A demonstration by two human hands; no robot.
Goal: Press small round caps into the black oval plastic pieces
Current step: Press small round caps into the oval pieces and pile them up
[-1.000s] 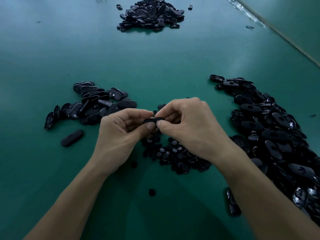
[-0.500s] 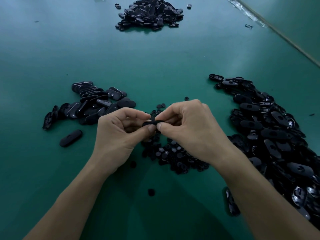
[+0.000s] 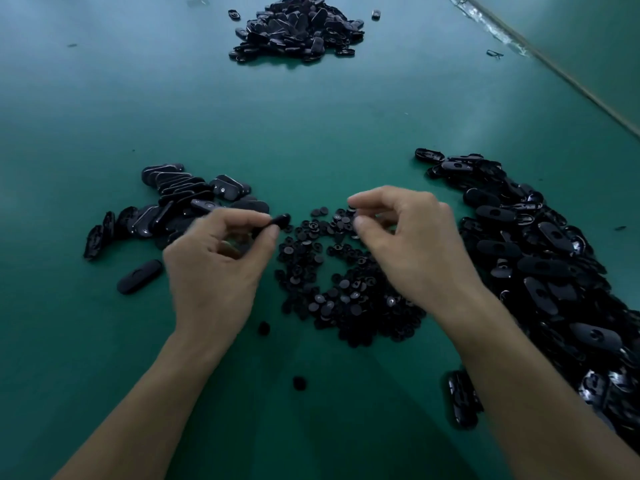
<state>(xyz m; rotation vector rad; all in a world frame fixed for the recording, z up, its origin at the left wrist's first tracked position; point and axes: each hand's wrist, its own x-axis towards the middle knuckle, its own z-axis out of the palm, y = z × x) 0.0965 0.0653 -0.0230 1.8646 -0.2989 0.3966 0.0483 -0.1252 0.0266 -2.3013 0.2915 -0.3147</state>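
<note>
My left hand pinches one black oval piece between thumb and fingers, with the piece's end sticking out to the right. My right hand hovers apart from it over the pile of small round caps. Its thumb and forefinger are spread, and I see nothing between them. A long heap of black oval pieces lies to the right. A smaller group of oval pieces lies to the left, just beyond my left hand.
Another heap of black pieces sits far back on the green table. A single oval piece lies left of my left hand, another by my right forearm. Two loose caps lie near me. The table's edge runs along the upper right.
My hands were pressed together on one oval piece. They have separated: the left hand carries the piece to the left, and the right hand has let go and moved over the caps.
</note>
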